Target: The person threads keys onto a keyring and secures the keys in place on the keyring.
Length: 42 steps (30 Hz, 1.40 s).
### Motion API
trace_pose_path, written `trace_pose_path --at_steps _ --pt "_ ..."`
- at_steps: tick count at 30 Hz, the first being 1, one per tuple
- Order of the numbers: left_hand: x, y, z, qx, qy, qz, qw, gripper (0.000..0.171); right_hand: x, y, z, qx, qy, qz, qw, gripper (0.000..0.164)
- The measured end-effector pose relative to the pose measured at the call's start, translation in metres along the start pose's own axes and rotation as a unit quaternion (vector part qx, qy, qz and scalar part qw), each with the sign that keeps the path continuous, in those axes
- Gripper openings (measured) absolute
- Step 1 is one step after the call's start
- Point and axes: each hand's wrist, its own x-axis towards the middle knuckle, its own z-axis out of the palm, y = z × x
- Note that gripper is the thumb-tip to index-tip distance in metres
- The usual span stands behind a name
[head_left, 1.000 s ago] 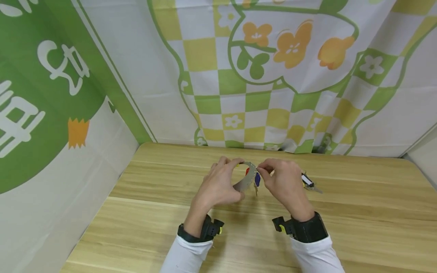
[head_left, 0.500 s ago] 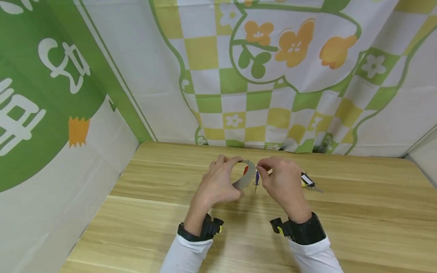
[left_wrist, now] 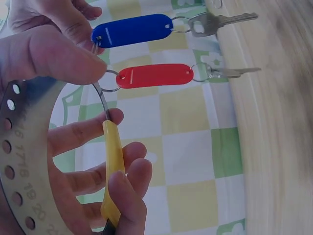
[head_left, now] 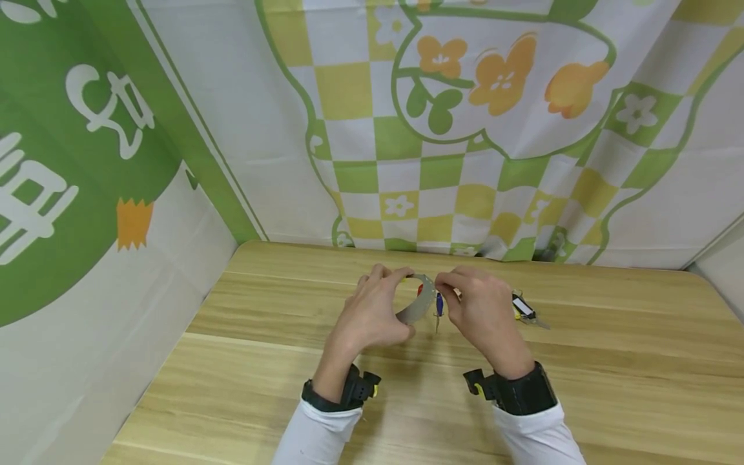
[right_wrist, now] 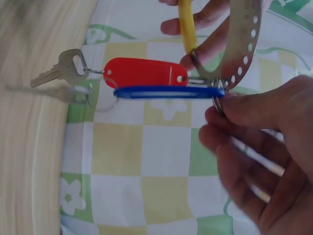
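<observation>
My left hand [head_left: 372, 313] holds a large metal key hoop upright above the table. Its curved plate [left_wrist: 22, 161] has a row of numbered holes, and a yellow grip [left_wrist: 112, 166] covers part of the hoop. A red key tag [left_wrist: 154, 76] with a silver key hangs from the hoop by a small split ring. My right hand [head_left: 479, 310] pinches the split ring of a blue key tag [right_wrist: 166, 92] at the plate's edge. A silver key [left_wrist: 210, 23] dangles from the blue tag. My fingertips partly hide whether that ring passes through a hole.
A black key tag [head_left: 523, 307] with a white label lies on the wooden table [head_left: 628, 361], right of my right hand. Its key and something yellow show beside it. A patterned curtain [head_left: 442, 187] hangs along the table's back edge.
The blue tag and its key have turned and swung slightly beneath my right fingertips. My right hand has shifted a little, while my left hand keeps the hoop in nearly the same place.
</observation>
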Motion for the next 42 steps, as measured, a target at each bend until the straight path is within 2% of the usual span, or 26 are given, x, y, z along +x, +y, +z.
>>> trace_pose_path --at_steps 6,10,14,25,29,38,42 --pt "0.0004 -0.0002 0.0003 0.0 0.007 -0.001 1.0 0.08 0.0006 -0.0062 -0.0007 0.001 -0.002 0.073 0.997 0.007" --pt "0.0006 -0.0001 0.0009 0.003 0.009 -0.002 0.9999 0.08 0.0004 -0.0088 -0.0004 0.002 0.003 0.098 0.995 0.006" --pt "0.0009 -0.0002 0.001 0.006 0.011 -0.001 0.9999 0.08 0.0003 -0.0085 -0.0002 0.004 0.004 0.088 0.996 0.006" --pt "-0.0018 0.0001 0.0002 0.001 0.007 0.01 0.9999 0.082 0.0005 -0.0033 -0.0004 -0.002 0.002 0.003 1.0 0.005" --pt "-0.0019 -0.0006 0.0001 0.002 0.003 0.012 0.9999 0.082 0.0005 -0.0014 -0.0013 0.008 -0.007 -0.005 1.0 0.006" --pt "-0.0008 0.0006 -0.0004 0.003 0.008 -0.001 1.0 0.082 0.0016 -0.0041 -0.0041 0.008 -0.01 0.079 0.997 0.008" --pt "-0.0003 0.0009 -0.0004 0.002 0.01 -0.001 0.9999 0.079 0.0015 -0.0043 -0.0039 0.024 -0.007 0.101 0.995 0.007"
